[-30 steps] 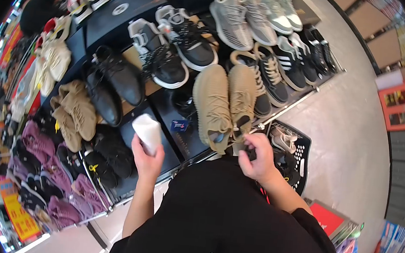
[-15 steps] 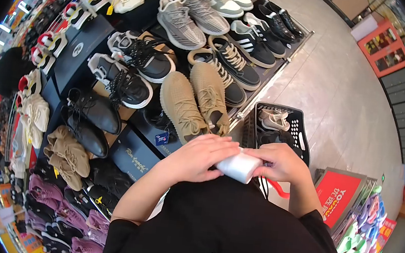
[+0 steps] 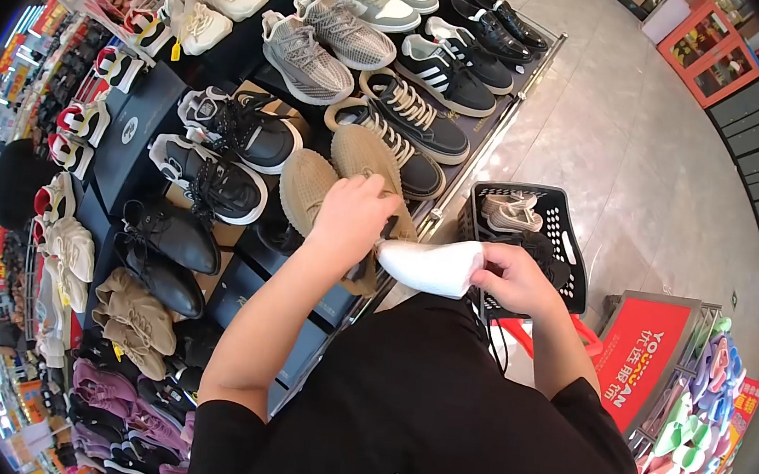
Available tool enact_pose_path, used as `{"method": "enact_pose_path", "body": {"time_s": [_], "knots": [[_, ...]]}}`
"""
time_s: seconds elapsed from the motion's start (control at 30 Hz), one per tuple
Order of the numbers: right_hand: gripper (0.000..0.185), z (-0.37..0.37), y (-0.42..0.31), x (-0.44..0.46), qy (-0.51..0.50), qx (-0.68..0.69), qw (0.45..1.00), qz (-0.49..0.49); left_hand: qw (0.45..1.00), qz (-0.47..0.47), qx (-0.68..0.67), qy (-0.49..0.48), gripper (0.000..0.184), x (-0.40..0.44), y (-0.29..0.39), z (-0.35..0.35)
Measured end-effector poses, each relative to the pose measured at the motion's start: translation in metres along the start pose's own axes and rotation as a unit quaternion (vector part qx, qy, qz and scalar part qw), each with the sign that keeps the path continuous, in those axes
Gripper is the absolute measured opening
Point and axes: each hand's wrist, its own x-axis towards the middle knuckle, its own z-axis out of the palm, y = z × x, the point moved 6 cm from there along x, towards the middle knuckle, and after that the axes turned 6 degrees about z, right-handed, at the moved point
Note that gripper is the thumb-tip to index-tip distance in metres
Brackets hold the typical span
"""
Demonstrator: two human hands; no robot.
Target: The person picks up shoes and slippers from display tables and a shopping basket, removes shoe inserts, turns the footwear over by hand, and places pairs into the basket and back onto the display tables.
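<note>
My left hand lies over a tan knit shoe, its fingers bent down between this shoe and the other tan shoe; what the fingertips hold is hidden. To the right, my right hand pinches the wide end of a white paper-like insert. The narrow end of the insert points left, toward the heel openings of the tan shoes. Both tan shoes stand side by side at the near edge of the shoe display.
Around the tan shoes are black lace-up shoes, grey knit sneakers and black leather shoes. A black basket holding shoes stands at the right, near a red sign. A metal rail edges the display.
The white insert went from my left hand to between both hands, and is now in my right hand only. My left hand has moved onto the tan shoes. The view has shifted.
</note>
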Motion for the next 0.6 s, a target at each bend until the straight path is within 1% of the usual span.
{"method": "enact_pose_path", "body": {"time_s": [0.03, 0.07, 0.1, 0.13, 0.17, 0.2, 0.23, 0.27, 0.3, 0.33, 0.4, 0.43, 0.47, 0.5, 0.57, 0.6], "knots": [[0.033, -0.001, -0.001, 0.001, 0.001, 0.001, 1.0, -0.003, 0.999, 0.031, 0.039, -0.01, 0.023, 0.004, 0.004, 0.002], [0.034, 0.001, -0.002, 0.002, -0.02, -0.03, 0.999, -0.003, 0.999, 0.032, 0.04, -0.011, 0.023, 0.008, 0.005, 0.003], [0.034, 0.003, -0.003, 0.002, -0.041, -0.062, 0.997, -0.004, 0.995, 0.072, 0.055, -0.052, 0.017, 0.013, 0.01, 0.009], [0.034, 0.003, -0.004, 0.003, -0.043, -0.063, 0.997, -0.004, 0.987, 0.11, 0.07, -0.093, 0.013, 0.017, 0.012, 0.016], [0.036, 0.004, -0.007, 0.003, -0.046, -0.087, 0.995, -0.015, 0.983, 0.115, 0.086, -0.111, 0.009, 0.021, 0.007, 0.025], [0.037, 0.005, -0.01, 0.004, -0.049, -0.111, 0.992, -0.026, 0.984, 0.112, 0.086, -0.11, 0.009, 0.026, 0.001, 0.03], [0.037, 0.007, -0.021, 0.005, -0.035, -0.134, 0.988, -0.064, 0.985, 0.079, 0.018, -0.151, 0.01, 0.031, -0.009, 0.037], [0.037, 0.011, -0.022, 0.007, -0.034, -0.135, 0.988, -0.065, 0.979, 0.047, -0.048, -0.191, 0.013, 0.034, -0.016, 0.043], [0.037, 0.011, -0.021, 0.01, -0.006, -0.112, 0.992, -0.048, 0.978, 0.03, -0.087, -0.186, 0.017, 0.038, -0.021, 0.041], [0.037, 0.01, -0.018, 0.012, 0.023, -0.089, 0.995, -0.032, 0.978, 0.032, -0.086, -0.186, 0.017, 0.039, -0.026, 0.042], [0.038, 0.013, -0.017, 0.016, 0.046, -0.104, 0.993, -0.043, 0.969, 0.012, -0.159, -0.191, 0.021, 0.04, -0.034, 0.045], [0.038, 0.014, -0.021, 0.015, 0.063, -0.211, 0.974, -0.049, 0.968, 0.013, -0.158, -0.192, 0.021, 0.041, -0.034, 0.045], [0.039, 0.015, -0.024, 0.016, 0.079, -0.314, 0.945, -0.053, 0.967, 0.002, -0.164, -0.198, 0.021, 0.041, -0.035, 0.047], [0.039, 0.017, -0.021, 0.016, 0.081, -0.313, 0.945, -0.052, 0.964, -0.01, -0.17, -0.202, 0.022, 0.04, -0.035, 0.047], [0.041, 0.022, -0.022, 0.015, 0.128, -0.34, 0.925, -0.109, 0.966, -0.015, -0.167, -0.199, 0.022, 0.04, -0.032, 0.046], [0.041, 0.028, -0.021, 0.016, 0.129, -0.339, 0.925, -0.109, 0.967, -0.021, -0.163, -0.194, 0.022, 0.04, -0.031, 0.045]]}}
